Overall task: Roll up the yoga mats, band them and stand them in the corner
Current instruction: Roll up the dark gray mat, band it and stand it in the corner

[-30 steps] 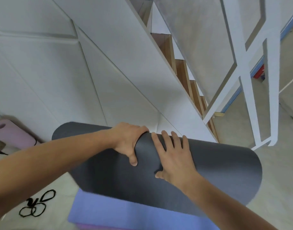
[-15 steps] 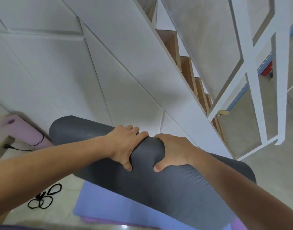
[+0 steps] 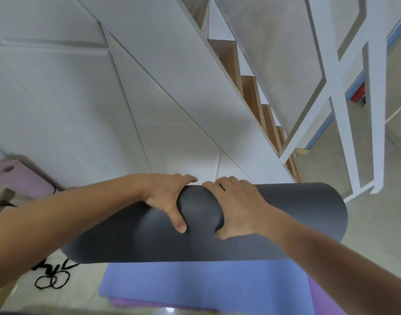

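Together, the left hand (image 3: 166,196) and right hand (image 3: 237,206) grip the grey mat (image 3: 285,221), fingers curled over its far edge, thumbs underneath. It lies across the blue mat (image 3: 204,285) on the floor (image 3: 376,223), with black bands (image 3: 52,278) left.

White staircase (image 3: 251,92) beside white lattice partition (image 3: 344,114).

No text, label, brand, number or sign can be read anywhere in the view. The mats, the wall panels and the floor show only plain surfaces.
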`<state>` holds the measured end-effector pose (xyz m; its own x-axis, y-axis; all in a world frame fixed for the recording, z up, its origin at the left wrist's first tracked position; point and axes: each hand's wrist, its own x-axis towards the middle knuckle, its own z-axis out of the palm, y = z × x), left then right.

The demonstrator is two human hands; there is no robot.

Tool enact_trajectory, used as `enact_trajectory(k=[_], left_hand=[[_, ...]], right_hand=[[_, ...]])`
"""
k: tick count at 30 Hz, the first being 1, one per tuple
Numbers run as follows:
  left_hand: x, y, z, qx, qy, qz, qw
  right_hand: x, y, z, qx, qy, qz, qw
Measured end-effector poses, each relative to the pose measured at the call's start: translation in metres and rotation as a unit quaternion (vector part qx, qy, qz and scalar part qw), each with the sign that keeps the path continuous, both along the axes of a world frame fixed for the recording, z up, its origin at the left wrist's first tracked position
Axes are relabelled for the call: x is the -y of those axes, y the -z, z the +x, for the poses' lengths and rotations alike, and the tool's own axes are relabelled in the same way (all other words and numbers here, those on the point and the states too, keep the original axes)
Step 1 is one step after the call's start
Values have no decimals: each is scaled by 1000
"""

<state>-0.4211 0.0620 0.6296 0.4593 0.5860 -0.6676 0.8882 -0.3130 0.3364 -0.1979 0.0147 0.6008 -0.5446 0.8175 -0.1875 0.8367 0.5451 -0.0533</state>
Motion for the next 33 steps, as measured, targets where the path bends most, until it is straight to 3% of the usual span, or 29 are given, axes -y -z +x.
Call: enact_trajectory(k=[4,7,10,13,15,16,18,19,22,25,29,33], left_hand=[[22,-1,7,-73,96,199,973],[26,6,7,-63,94,258,960],[16,11,5,-49,68,260,962],[4,13,1,-37,26,261,964],[-3,14,-3,-22,-19,268,963],[-6,13,-4,-13,-44,274,961],[-11,11,-3,6,-94,282,955],[-13,12,-2,18,-115,284,952],[-11,12,5,56,-169,264,948],[-3,11,12,104,-210,227,945],[1,8,13,179,-255,163,936],[4,10,12,229,-267,88,932]], right_hand=[[-13,-13,1,-32,34,-70,996],[-13,-8,-1,-41,31,-58,997],[-4,0,1,-72,29,3,997],[24,21,8,-161,104,149,970],[44,40,7,-242,217,223,919],[52,47,4,-278,284,215,892],[53,53,-4,-378,419,108,819],[47,52,-8,-445,464,36,765],[17,38,-16,-624,483,-90,608],[-6,20,-12,-698,481,-173,502],[-16,14,-2,-731,434,-258,460],[-18,5,-11,-770,423,-215,426]])
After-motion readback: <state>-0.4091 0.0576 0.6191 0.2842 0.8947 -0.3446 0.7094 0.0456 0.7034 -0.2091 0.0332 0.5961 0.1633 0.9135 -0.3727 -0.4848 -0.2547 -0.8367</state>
